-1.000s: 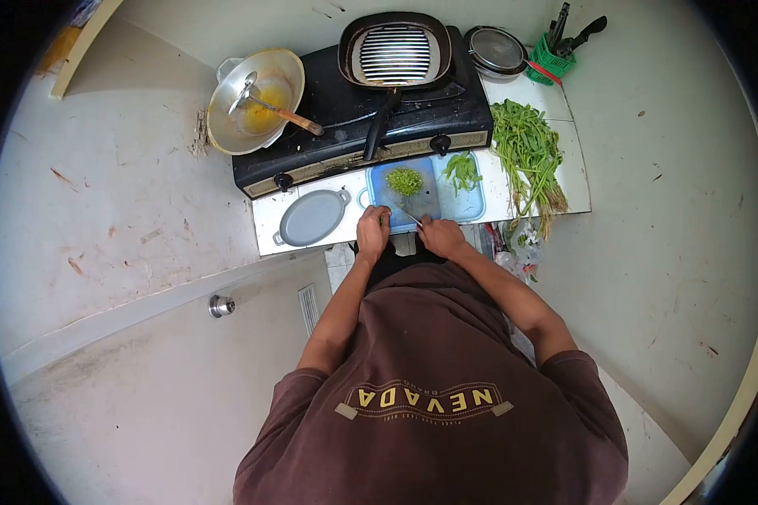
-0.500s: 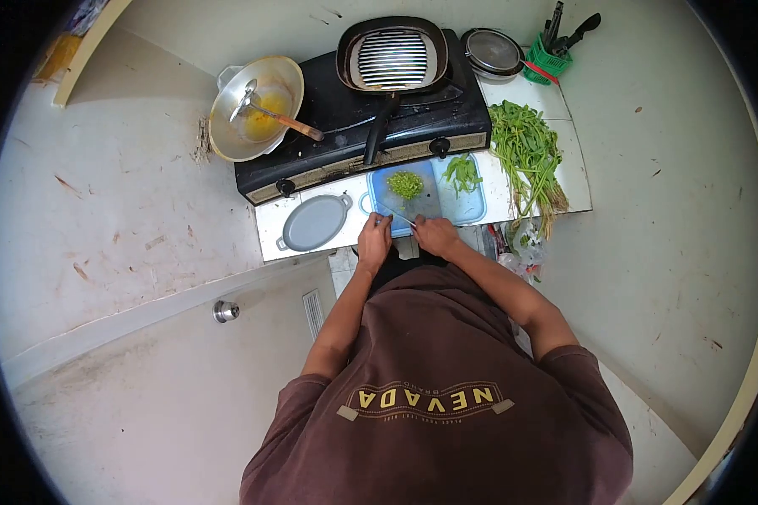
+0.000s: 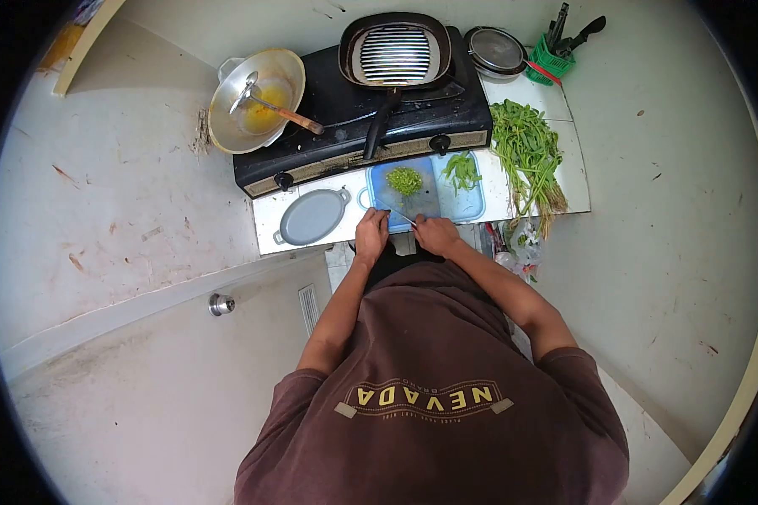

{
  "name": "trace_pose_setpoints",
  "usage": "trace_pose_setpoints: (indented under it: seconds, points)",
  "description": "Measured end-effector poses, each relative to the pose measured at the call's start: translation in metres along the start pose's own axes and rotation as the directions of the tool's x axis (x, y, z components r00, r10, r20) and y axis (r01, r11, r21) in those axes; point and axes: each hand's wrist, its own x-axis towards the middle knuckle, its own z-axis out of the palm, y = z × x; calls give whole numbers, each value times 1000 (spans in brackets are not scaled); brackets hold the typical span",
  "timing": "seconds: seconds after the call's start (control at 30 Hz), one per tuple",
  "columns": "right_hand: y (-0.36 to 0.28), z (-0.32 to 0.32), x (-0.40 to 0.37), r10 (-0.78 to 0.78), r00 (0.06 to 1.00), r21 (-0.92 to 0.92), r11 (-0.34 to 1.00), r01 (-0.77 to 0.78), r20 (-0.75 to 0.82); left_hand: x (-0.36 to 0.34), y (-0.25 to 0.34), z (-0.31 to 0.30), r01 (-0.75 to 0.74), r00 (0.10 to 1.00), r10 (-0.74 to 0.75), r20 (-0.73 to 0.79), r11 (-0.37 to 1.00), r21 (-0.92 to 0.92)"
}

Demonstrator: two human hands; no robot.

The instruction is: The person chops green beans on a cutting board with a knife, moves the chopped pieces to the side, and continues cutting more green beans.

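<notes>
My right hand is closed round the handle of a knife, whose blade slants up and left over the blue cutting board. Left of it, at the board's near left edge, my left hand has its fingers pressed together; what they hold, if anything, is too small to name. Chopped greens lie in a small heap on the board beyond the blade. Some loose green leaves rest on the board's right part.
Left of the board lies a grey oval plate. Behind stands a black stove with a grill pan and a wok holding a ladle. Leafy greens, a strainer and a green utensil basket are at the right.
The view has shifted slightly. My left hand has moved a little to the left, while my right hand keeps the knife in nearly the same place.
</notes>
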Motion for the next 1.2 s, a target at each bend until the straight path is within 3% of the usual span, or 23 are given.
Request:
trace_pose_setpoints:
  seconds: [0.3,0.5,1.03,1.2]
  points:
    - [1,3,2,17,1000,5,1000,-17,-26,0,3,0,67,998,-67,-19,997,-26]
    - [5,-6,-5,34,999,11,999,-34,2,4,-1,0,1,1000,-2,-26,999,-37]
    - [-11,-2,7,-3,1000,-27,1000,2,-27,0,2,-2,27,999,-27,-25,1000,-7]
    - [1,-8,-6,109,994,6,994,-109,18,3,2,-2,76,997,-75,-21,997,25]
